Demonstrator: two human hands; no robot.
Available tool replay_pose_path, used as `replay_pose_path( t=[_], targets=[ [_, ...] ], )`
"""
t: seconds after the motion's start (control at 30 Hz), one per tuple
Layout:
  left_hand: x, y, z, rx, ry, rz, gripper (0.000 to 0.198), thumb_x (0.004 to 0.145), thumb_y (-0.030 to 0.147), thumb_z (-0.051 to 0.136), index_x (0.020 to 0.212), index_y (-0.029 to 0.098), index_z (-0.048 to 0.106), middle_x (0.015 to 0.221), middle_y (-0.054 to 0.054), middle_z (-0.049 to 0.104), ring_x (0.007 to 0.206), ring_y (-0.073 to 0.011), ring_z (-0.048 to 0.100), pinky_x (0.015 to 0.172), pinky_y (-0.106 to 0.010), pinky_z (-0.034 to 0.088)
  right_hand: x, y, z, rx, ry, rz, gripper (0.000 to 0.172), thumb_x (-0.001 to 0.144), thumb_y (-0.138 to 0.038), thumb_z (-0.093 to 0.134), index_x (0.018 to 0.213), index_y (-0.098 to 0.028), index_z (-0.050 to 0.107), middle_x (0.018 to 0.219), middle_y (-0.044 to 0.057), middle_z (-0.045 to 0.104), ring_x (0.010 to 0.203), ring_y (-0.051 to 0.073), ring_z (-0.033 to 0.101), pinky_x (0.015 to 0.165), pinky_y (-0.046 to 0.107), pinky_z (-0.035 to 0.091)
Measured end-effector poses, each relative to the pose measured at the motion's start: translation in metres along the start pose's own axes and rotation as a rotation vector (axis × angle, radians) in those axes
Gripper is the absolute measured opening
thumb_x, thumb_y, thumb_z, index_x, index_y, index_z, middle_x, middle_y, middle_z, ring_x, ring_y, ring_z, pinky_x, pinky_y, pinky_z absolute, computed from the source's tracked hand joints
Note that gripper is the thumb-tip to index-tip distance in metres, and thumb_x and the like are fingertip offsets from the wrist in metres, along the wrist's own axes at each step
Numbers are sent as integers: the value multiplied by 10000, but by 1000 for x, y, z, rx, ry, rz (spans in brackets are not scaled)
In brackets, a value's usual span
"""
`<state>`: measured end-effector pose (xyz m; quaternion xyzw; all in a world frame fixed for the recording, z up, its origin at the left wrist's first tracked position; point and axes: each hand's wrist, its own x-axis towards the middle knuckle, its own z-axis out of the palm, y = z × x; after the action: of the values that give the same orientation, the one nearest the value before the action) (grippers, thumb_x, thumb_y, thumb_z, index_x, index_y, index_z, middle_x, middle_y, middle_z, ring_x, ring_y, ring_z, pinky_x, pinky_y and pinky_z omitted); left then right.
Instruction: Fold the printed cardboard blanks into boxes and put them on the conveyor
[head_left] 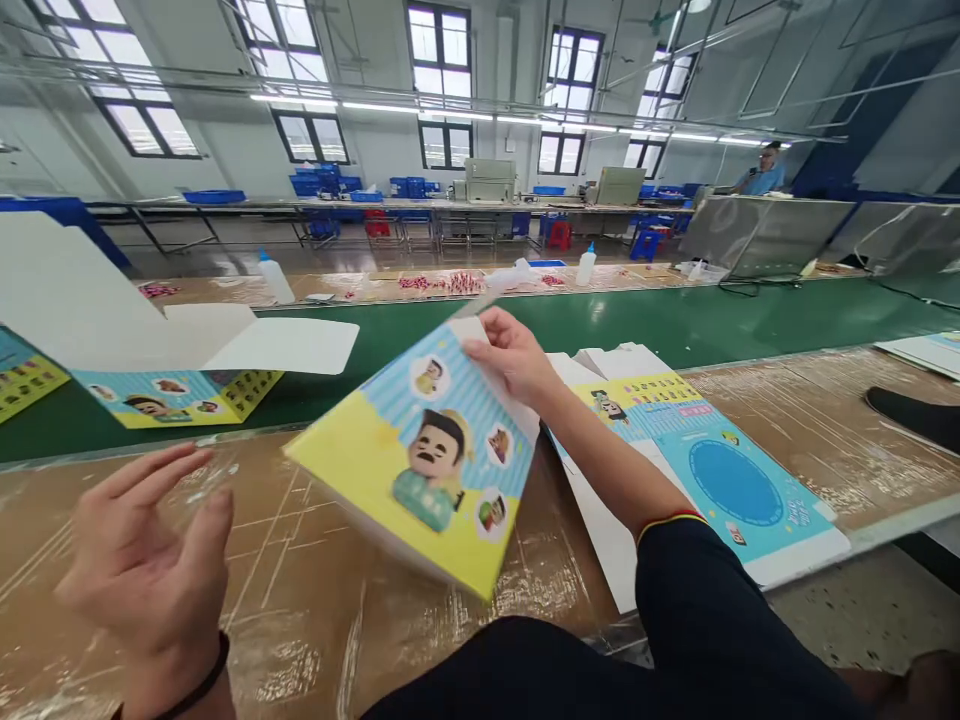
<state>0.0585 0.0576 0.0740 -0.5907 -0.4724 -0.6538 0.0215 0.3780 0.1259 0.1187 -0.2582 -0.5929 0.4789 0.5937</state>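
Observation:
My right hand (510,362) grips the top edge of a yellow and blue printed box (427,460), which hangs tilted over the brown covered table. A cartoon figure with a moustache shows on its front. My left hand (150,550) is at the lower left, off the box, its fingers apart and nothing in it. Flat printed box sheets (735,490) lie under and beyond my right forearm. An open box with raised white flaps (180,395) stands on the green belt at the left.
Behind the green belt (645,315), a far ledge holds two white bottles (276,278) (586,265) and small red pieces (461,282). A person (765,172) is at the back right. A dark sleeve (915,418) reaches in at the right edge.

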Motion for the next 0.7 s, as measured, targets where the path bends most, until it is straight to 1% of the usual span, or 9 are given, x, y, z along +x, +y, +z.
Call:
replay_pose_path(
  t=[0.07, 0.1, 0.17, 0.23, 0.33, 0.4, 0.47, 0.53, 0.7],
  targets=[
    [-8, -14, 18, 34, 47, 0, 279, 776, 457, 667, 939, 237, 722, 1018, -73, 715, 1033, -301, 664, 1036, -550, 509, 21, -6, 6, -239, -66, -193, 345, 812, -460, 786, 860, -230, 533, 868, -31, 605, 811, 138, 575, 762, 261, 481],
    [-15, -25, 27, 58, 34, -25, 296, 779, 474, 656, 919, 222, 723, 979, -80, 716, 972, -295, 672, 964, -533, 545, 31, -4, 10, -382, -95, -255, 265, 863, -396, 733, 862, -225, 531, 877, -29, 597, 818, 135, 562, 777, 260, 464],
    [-34, -49, 46, 93, -82, -100, 339, 772, 514, 631, 896, 211, 719, 959, -99, 721, 928, -293, 676, 881, -505, 572, 49, 9, 16, -687, -143, -298, 134, 928, -287, 642, 882, -215, 538, 893, -23, 615, 825, 140, 554, 796, 268, 436],
    [-56, -72, 64, 100, -235, -133, 345, 758, 518, 588, 869, 217, 714, 934, -100, 726, 925, -288, 689, 872, -475, 578, 65, 28, 20, -993, -191, -255, 42, 980, -234, 563, 943, -214, 566, 957, -7, 672, 859, 164, 585, 794, 278, 415],
    [-82, -96, 84, 95, -517, -162, 346, 720, 507, 575, 850, 229, 734, 920, -99, 738, 893, -278, 710, 830, -426, 593, 83, 55, 25, -1369, -261, -134, 149, 1042, -228, 463, 1095, -240, 602, 1189, 25, 714, 1022, 215, 638, 762, 288, 403],
    [-90, -105, 89, 87, -613, -182, 363, 727, 514, 568, 870, 234, 749, 948, -100, 747, 906, -280, 719, 842, -422, 599, 94, 69, 28, -1530, -305, -45, 211, 1068, -245, 423, 1178, -264, 603, 1285, 25, 703, 1114, 229, 644, 746, 287, 411],
    [-93, -110, 90, 79, -615, -211, 392, 745, 533, 554, 899, 235, 757, 961, -99, 748, 920, -286, 723, 865, -434, 602, 102, 80, 32, -1626, -347, 31, 250, 1090, -284, 401, 1244, -275, 597, 1299, 30, 708, 1145, 236, 655, 746, 290, 433],
    [-93, -113, 88, 75, -609, -231, 411, 749, 551, 556, 912, 233, 759, 963, -100, 747, 922, -294, 725, 872, -452, 606, 110, 88, 38, -1672, -365, 61, 292, 1103, -327, 385, 1311, -262, 579, 1287, 57, 716, 1149, 247, 668, 760, 301, 460],
    [-95, -118, 88, 79, -630, -231, 376, 764, 531, 576, 930, 247, 759, 974, -87, 749, 944, -294, 721, 900, -465, 600, 121, 105, 46, -1700, -304, -1, 408, 1088, -398, 439, 1428, -184, 510, 1287, 149, 705, 1174, 285, 666, 918, 380, 501]
  ],
)
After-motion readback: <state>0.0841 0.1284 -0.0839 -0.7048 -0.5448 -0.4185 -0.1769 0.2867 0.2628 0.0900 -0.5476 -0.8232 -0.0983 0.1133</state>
